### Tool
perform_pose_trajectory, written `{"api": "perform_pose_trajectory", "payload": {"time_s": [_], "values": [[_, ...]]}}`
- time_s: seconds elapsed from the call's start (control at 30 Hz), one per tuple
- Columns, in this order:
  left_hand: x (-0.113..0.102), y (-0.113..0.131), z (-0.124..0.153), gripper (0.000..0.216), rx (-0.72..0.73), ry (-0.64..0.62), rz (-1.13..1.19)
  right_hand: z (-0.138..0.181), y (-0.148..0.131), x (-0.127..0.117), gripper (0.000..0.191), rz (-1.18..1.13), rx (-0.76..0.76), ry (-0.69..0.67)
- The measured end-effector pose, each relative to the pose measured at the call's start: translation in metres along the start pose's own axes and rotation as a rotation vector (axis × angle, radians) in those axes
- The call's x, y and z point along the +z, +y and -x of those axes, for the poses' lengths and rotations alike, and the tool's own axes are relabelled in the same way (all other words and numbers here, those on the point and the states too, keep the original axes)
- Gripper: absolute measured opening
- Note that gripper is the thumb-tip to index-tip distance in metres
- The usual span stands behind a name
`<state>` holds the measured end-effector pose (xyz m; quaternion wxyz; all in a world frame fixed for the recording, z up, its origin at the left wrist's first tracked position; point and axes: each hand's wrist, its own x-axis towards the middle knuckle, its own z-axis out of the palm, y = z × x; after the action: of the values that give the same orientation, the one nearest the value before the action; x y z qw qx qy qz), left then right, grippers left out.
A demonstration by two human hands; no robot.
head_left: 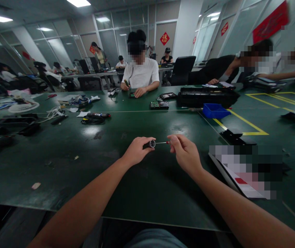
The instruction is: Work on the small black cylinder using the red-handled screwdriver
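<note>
Above the green tabletop, my left hand is closed around a short black cylinder. A pale ring rims the cylinder's end, which faces right and toward me; its other end is hidden by the hand. My right hand grips the red handle of a thin screwdriver. The metal shaft points left, its tip at the ringed end of the cylinder. Whether the tip is inside or only touching, I cannot tell.
A box-like item, partly pixelated, lies right of my right forearm. Farther off are a blue bin, a long black casing, a coil of black cable and circuit boards. Opposite me, a person in white works at the table.
</note>
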<state>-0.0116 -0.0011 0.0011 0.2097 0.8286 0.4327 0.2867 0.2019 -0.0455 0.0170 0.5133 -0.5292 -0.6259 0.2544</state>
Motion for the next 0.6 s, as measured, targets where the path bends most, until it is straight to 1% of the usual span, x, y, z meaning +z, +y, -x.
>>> {"api": "perform_pose_trajectory", "payload": {"time_s": [0.07, 0.1, 0.2, 0.3, 0.37, 0.47, 0.6], "values": [[0.0, -0.001, 0.0, 0.038, 0.002, -0.003, -0.001, 0.0, 0.0, 0.001, 0.036, 0.045, -0.006, 0.007], [0.0, -0.001, 0.0, 0.037, 0.0, -0.001, -0.001, 0.0, 0.002, 0.001, 0.032, 0.039, -0.011, 0.016], [0.0, -0.001, -0.001, 0.038, -0.013, 0.014, 0.001, 0.0, 0.008, 0.004, 0.023, -0.091, -0.004, 0.059], [0.0, -0.001, -0.001, 0.039, -0.02, 0.028, 0.018, -0.002, 0.013, 0.006, 0.021, -0.214, 0.037, 0.071], [0.0, -0.001, 0.0, 0.039, -0.022, 0.046, 0.048, -0.003, 0.013, 0.007, 0.023, -0.291, 0.063, 0.069], [0.001, -0.002, 0.0, 0.04, -0.002, 0.092, 0.088, -0.004, 0.011, 0.011, 0.03, -0.463, 0.142, 0.082], [-0.001, -0.003, 0.0, 0.039, 0.073, 0.128, 0.081, -0.007, 0.011, 0.013, 0.033, -0.675, 0.277, 0.106]]}}
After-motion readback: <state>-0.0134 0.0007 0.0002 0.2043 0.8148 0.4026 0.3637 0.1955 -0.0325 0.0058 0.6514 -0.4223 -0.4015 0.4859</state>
